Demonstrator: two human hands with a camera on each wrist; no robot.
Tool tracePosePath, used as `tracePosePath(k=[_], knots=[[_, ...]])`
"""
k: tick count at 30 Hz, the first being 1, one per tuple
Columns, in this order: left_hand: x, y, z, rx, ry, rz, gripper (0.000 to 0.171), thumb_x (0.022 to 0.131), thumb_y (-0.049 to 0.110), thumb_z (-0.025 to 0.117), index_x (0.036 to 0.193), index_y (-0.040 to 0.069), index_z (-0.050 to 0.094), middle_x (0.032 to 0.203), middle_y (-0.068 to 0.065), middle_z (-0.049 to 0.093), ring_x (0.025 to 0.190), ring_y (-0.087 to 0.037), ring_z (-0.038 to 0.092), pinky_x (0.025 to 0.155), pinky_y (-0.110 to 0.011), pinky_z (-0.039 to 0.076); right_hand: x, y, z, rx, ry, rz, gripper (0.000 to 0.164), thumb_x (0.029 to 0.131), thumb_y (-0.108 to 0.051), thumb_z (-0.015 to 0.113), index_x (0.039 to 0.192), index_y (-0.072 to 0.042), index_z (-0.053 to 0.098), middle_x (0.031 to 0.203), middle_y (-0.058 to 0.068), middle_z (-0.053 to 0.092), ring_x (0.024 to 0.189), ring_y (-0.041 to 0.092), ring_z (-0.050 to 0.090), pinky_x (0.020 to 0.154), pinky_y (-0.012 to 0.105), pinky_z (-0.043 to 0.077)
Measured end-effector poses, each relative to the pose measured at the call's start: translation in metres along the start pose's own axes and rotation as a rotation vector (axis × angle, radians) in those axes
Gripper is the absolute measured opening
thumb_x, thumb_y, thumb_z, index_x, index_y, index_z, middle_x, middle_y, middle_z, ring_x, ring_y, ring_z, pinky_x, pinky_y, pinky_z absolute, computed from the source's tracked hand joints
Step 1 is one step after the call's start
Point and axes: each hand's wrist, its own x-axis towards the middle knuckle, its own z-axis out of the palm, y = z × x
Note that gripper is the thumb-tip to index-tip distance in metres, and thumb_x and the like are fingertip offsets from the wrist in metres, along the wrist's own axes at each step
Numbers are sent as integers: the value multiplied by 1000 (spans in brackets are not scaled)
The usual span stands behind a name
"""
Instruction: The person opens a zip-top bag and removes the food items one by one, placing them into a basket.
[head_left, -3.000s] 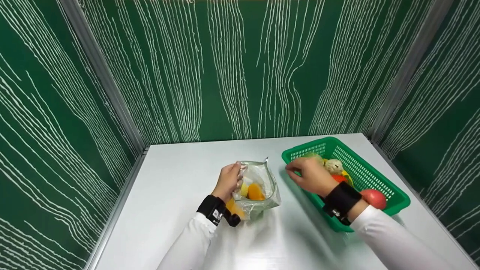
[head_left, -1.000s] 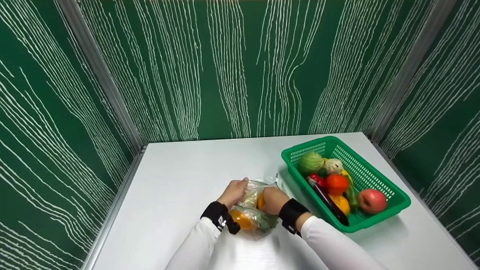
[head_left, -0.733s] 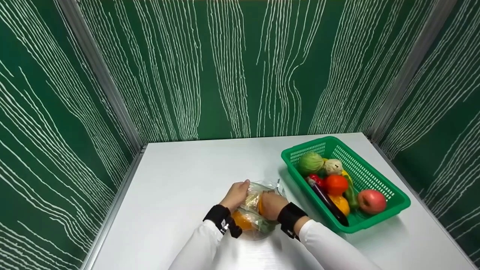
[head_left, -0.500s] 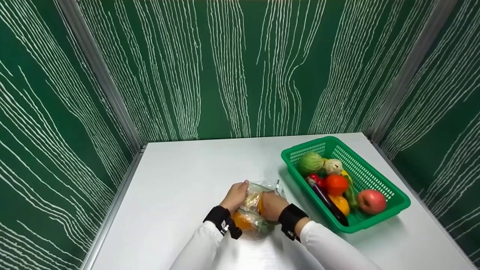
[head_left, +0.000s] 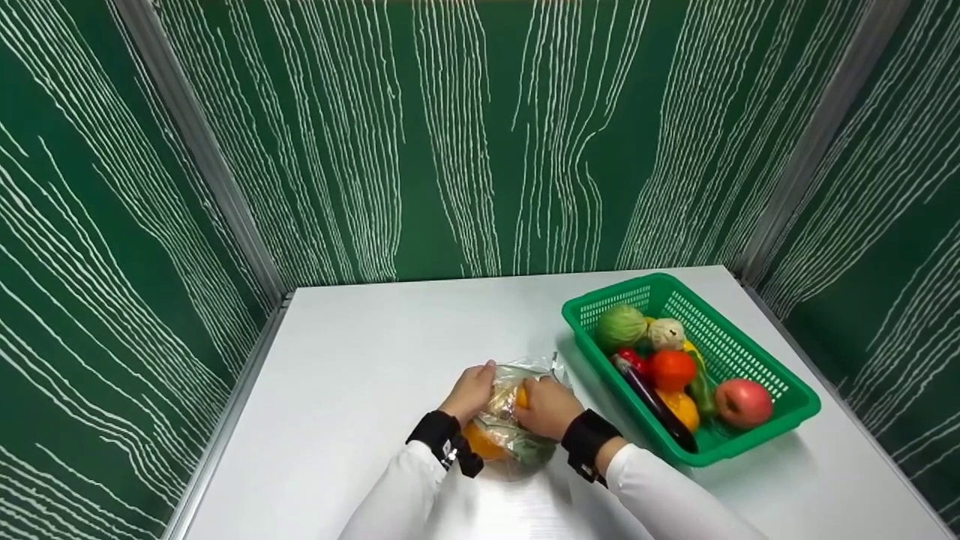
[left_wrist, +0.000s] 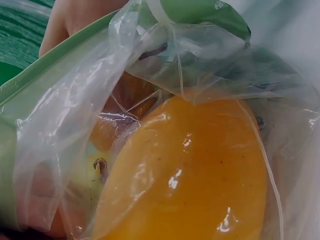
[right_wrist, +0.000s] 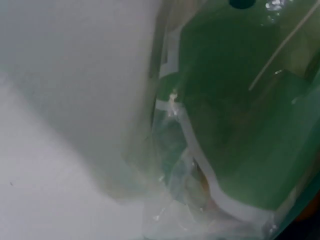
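A clear plastic bag with green printing [head_left: 517,435] stands on the white table, filled with fruit. My left hand [head_left: 470,392] grips its left rim, thumb up. My right hand [head_left: 551,409] reaches into the mouth from the right, beside an orange-coloured fruit [head_left: 521,397]; its fingertips are hidden, so I cannot tell whether they hold it. In the left wrist view, a large smooth orange-yellow fruit [left_wrist: 195,170] fills the middle, with a yellow-green fruit with a stem [left_wrist: 94,175] behind it. The bag's green side [right_wrist: 235,110] shows in the right wrist view.
A green basket [head_left: 780,375] stands on the right, holding a cabbage [head_left: 622,326], an eggplant [head_left: 654,401], a tomato [head_left: 671,369], a red apple-like fruit [head_left: 743,403] and other produce. Green patterned walls [head_left: 480,142] enclose the table's back and sides.
Since three seconds ago, my right hand has moved from over the basket into the bag's mouth. Bag and left hand came nearer me. In the last half second my right hand rose slightly.
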Motion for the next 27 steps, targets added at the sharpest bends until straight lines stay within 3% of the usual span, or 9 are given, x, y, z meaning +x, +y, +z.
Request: tracePosePath(k=[5, 10, 13, 17, 20, 23, 24, 27], knots=[[-2, 2, -1, 54, 18, 44, 44, 119, 26, 37, 87, 5, 58, 77, 1, 46, 80, -17, 51, 80, -32, 46, -7, -4, -10, -63, -31, -57, 44, 92, -29, 79, 115, 5, 63, 90, 20, 65, 79, 36, 64, 74, 58, 57], [1, -1, -3, 80, -1, 46, 46, 119, 29, 39, 92, 1, 63, 82, -4, 53, 86, -21, 57, 85, -38, 51, -10, -7, -23, -105, -21, -119, 38, 86, -32, 80, 104, -3, 64, 80, 9, 61, 70, 26, 56, 63, 47, 50], [19, -24, -2, 122, -18, 69, 52, 119, 38, 37, 91, 6, 66, 83, -6, 59, 88, -22, 61, 87, -38, 53, -11, -9, -31, -109, -16, -132, 35, 85, -33, 83, 97, -6, 64, 74, 4, 59, 66, 23, 55, 60, 43, 47], [59, -76, 6, 212, 2, 139, 59, 118, 50, 33, 87, 11, 65, 81, -6, 61, 83, -22, 62, 82, -37, 53, -11, -11, -40, -65, -26, -131, 34, 84, -31, 88, 97, -6, 70, 74, 2, 61, 67, 22, 55, 61, 40, 47], [69, -89, 8, 245, 21, 159, 58, 118, 50, 33, 84, 13, 62, 75, -4, 57, 76, -21, 59, 76, -37, 51, -12, -12, -49, -25, -29, -139, 33, 83, -27, 88, 101, -4, 73, 77, 3, 66, 68, 20, 55, 62, 36, 46], [62, -80, 8, 240, 11, 143, 56, 119, 45, 30, 78, 15, 55, 69, -2, 51, 68, -21, 56, 68, -37, 48, -13, -14, -60, 1, -45, -135, 37, 83, -24, 86, 110, -2, 76, 87, 7, 73, 70, 19, 56, 63, 33, 46], [54, -72, 8, 249, 18, 149, 54, 119, 42, 32, 76, 16, 52, 67, -2, 47, 65, -22, 53, 67, -37, 46, -14, -15, -65, 8, -49, -130, 40, 83, -24, 86, 114, -1, 76, 91, 9, 76, 72, 19, 57, 63, 32, 46], [54, -71, 9, 229, 13, 120, 53, 119, 43, 33, 76, 17, 50, 67, -1, 46, 65, -22, 52, 66, -37, 45, -15, -19, -81, 23, -46, -129, 47, 84, -22, 85, 123, 1, 76, 101, 12, 78, 75, 19, 58, 65, 31, 48]])
